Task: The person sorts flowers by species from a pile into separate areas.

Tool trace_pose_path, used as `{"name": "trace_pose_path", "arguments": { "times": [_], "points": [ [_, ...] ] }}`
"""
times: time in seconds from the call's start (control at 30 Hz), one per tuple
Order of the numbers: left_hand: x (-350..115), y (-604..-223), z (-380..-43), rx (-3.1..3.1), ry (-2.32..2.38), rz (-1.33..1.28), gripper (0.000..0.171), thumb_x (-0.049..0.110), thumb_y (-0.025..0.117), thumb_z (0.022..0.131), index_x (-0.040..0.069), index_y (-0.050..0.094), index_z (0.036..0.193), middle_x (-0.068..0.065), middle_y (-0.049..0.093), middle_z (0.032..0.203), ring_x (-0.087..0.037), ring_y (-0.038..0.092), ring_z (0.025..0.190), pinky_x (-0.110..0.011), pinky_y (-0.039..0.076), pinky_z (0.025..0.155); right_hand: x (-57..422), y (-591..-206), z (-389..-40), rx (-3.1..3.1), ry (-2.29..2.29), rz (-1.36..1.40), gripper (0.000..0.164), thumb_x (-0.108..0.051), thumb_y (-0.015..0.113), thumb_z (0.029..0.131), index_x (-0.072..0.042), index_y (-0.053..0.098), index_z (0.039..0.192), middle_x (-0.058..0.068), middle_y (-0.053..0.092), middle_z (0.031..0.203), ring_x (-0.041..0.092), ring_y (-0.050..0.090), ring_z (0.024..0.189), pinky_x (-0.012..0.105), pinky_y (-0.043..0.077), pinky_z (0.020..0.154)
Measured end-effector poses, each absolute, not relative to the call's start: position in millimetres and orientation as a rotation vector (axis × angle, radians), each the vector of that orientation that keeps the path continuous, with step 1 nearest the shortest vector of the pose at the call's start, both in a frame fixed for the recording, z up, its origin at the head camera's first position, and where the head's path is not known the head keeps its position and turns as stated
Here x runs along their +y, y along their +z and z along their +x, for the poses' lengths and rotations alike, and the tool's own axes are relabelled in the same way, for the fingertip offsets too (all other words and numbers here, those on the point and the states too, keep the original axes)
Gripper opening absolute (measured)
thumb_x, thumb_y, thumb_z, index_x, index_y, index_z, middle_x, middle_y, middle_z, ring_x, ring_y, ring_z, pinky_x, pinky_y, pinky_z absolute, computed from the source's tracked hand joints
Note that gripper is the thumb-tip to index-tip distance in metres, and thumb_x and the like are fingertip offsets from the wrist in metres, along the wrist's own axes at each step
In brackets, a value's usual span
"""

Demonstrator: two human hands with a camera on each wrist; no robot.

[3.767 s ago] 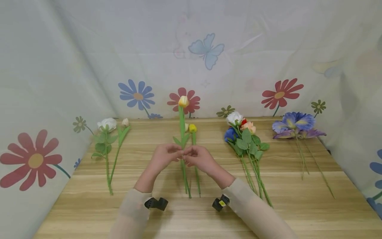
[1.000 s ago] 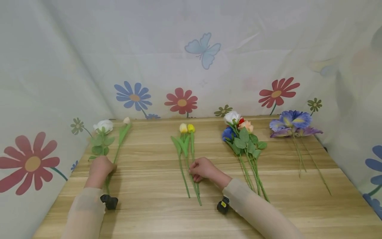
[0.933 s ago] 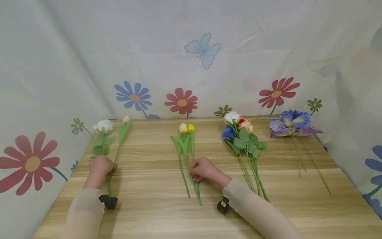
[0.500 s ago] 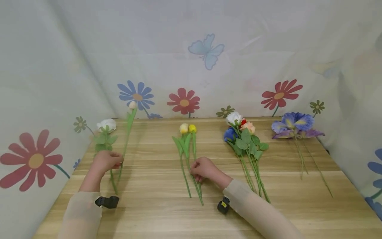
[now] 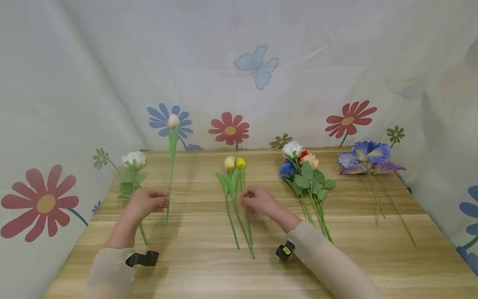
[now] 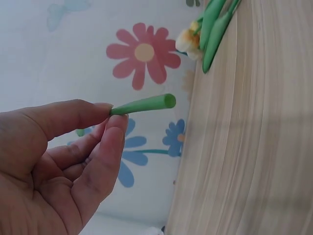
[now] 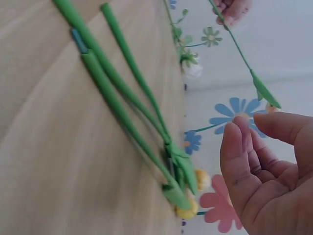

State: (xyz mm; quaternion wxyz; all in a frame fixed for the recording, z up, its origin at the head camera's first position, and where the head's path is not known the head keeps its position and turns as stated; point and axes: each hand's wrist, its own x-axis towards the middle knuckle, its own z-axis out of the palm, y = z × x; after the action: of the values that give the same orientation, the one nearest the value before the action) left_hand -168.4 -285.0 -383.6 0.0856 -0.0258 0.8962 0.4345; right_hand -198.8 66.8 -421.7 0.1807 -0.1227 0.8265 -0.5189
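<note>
In the head view my left hand (image 5: 148, 203) pinches the green stem of a pale tulip (image 5: 173, 121) between thumb and fingertips, lifted off the table and upright. The hollow stem end (image 6: 168, 101) juts from the thumb and finger in the left wrist view. My right hand (image 5: 261, 202) hovers over the middle tulips with loosely bent fingers and nothing between them; the right wrist view shows a gap at its thumb. Under it lie a cream tulip (image 5: 229, 162) and a yellow tulip (image 5: 240, 162), with three green stems side by side.
A white rose (image 5: 133, 159) lies at the left, its stem partly behind my left hand. Roses in white, blue, red and peach (image 5: 309, 160) lie right of centre. Purple-blue irises (image 5: 367, 153) lie far right on the wooden table (image 5: 209, 274). A printed curtain (image 5: 209, 79) stands behind.
My left hand took the pale tulip from beside the white rose, raised it and moved right. Earlier, both hands held a cream tulip, which now lies in the middle. My right hand has lifted off the stems.
</note>
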Motion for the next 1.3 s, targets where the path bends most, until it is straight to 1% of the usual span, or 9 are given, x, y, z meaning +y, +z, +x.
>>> {"name": "trace_pose_path", "arguments": {
  "times": [0.1, 0.23, 0.47, 0.6, 0.87, 0.97, 1.17, 1.2, 1.3],
  "points": [
    [-275, -384, -167, 2.652, 1.322, -0.064, 0.042, 0.010, 0.062, 0.099, -0.020, 0.059, 0.128, -0.030, 0.074, 0.108, -0.010, 0.072, 0.078, -0.024, 0.062, 0.072, 71, -415, -199, 2.326, -1.508, -0.382, 0.023, -0.014, 0.061, 0.101, 0.004, 0.067, 0.114, 0.016, 0.069, 0.097, 0.015, 0.064, 0.072, 0.034, 0.062, 0.067],
    [-259, -383, -165, 2.634, 1.360, -0.059, 0.042, 0.011, 0.064, 0.098, -0.018, 0.060, 0.128, -0.030, 0.074, 0.109, -0.016, 0.075, 0.081, -0.025, 0.063, 0.073, 73, -408, -197, 2.317, -1.564, -0.395, 0.024, -0.013, 0.061, 0.101, 0.006, 0.065, 0.115, 0.023, 0.068, 0.101, 0.019, 0.066, 0.076, 0.031, 0.061, 0.067],
    [-233, -387, -164, 2.606, 1.439, -0.034, 0.038, 0.011, 0.065, 0.097, -0.016, 0.064, 0.125, -0.029, 0.074, 0.111, -0.011, 0.072, 0.082, -0.027, 0.063, 0.074, 69, -404, -192, 2.314, -1.625, -0.407, 0.025, -0.011, 0.062, 0.100, 0.006, 0.064, 0.117, 0.029, 0.069, 0.108, 0.034, 0.069, 0.085, 0.031, 0.062, 0.069],
    [-219, -392, -164, 2.582, 1.492, -0.034, 0.037, 0.010, 0.065, 0.097, -0.014, 0.065, 0.124, -0.029, 0.073, 0.115, -0.014, 0.073, 0.085, -0.028, 0.063, 0.076, 63, -404, -188, 2.296, -1.657, -0.430, 0.027, -0.011, 0.062, 0.100, 0.008, 0.064, 0.119, 0.030, 0.069, 0.110, 0.039, 0.070, 0.091, 0.033, 0.063, 0.071],
    [-192, -397, -165, 2.577, 1.545, -0.017, 0.033, 0.010, 0.066, 0.096, -0.011, 0.067, 0.121, -0.028, 0.074, 0.114, -0.019, 0.074, 0.087, -0.034, 0.064, 0.080, 51, -407, -184, 2.296, -1.711, -0.449, 0.030, -0.010, 0.062, 0.099, 0.011, 0.062, 0.121, 0.027, 0.070, 0.111, 0.018, 0.068, 0.082, 0.045, 0.064, 0.077],
    [-183, -398, -165, 2.578, 1.554, -0.010, 0.032, 0.010, 0.066, 0.095, -0.011, 0.068, 0.119, -0.029, 0.074, 0.114, -0.021, 0.075, 0.087, -0.037, 0.064, 0.080, 48, -409, -183, 2.287, -1.739, -0.445, 0.032, -0.011, 0.063, 0.099, 0.011, 0.061, 0.122, 0.028, 0.069, 0.114, 0.022, 0.070, 0.085, 0.045, 0.064, 0.077],
    [-165, -400, -165, 2.567, 1.566, 0.031, 0.031, 0.011, 0.066, 0.095, -0.010, 0.069, 0.119, -0.027, 0.075, 0.113, -0.022, 0.076, 0.087, -0.039, 0.064, 0.080, 44, -409, -182, 2.265, -1.773, -0.441, 0.035, -0.016, 0.061, 0.101, 0.009, 0.060, 0.127, 0.029, 0.069, 0.120, 0.040, 0.070, 0.100, 0.042, 0.064, 0.080],
    [-162, -401, -165, 2.564, 1.565, 0.046, 0.031, 0.011, 0.066, 0.096, -0.010, 0.069, 0.119, -0.027, 0.075, 0.112, -0.022, 0.076, 0.087, -0.040, 0.064, 0.080, 43, -409, -182, 2.270, -1.776, -0.437, 0.035, -0.016, 0.061, 0.101, 0.008, 0.060, 0.127, 0.028, 0.069, 0.120, 0.040, 0.071, 0.100, 0.041, 0.064, 0.081],
    [-153, -401, -164, 2.543, 1.578, 0.085, 0.029, 0.010, 0.066, 0.096, -0.009, 0.070, 0.117, -0.026, 0.075, 0.111, -0.021, 0.075, 0.086, -0.038, 0.064, 0.078, 41, -408, -182, 2.275, -1.789, -0.399, 0.036, -0.017, 0.062, 0.101, 0.006, 0.061, 0.128, 0.026, 0.070, 0.119, 0.030, 0.073, 0.093, 0.037, 0.064, 0.080]
  ]
}}
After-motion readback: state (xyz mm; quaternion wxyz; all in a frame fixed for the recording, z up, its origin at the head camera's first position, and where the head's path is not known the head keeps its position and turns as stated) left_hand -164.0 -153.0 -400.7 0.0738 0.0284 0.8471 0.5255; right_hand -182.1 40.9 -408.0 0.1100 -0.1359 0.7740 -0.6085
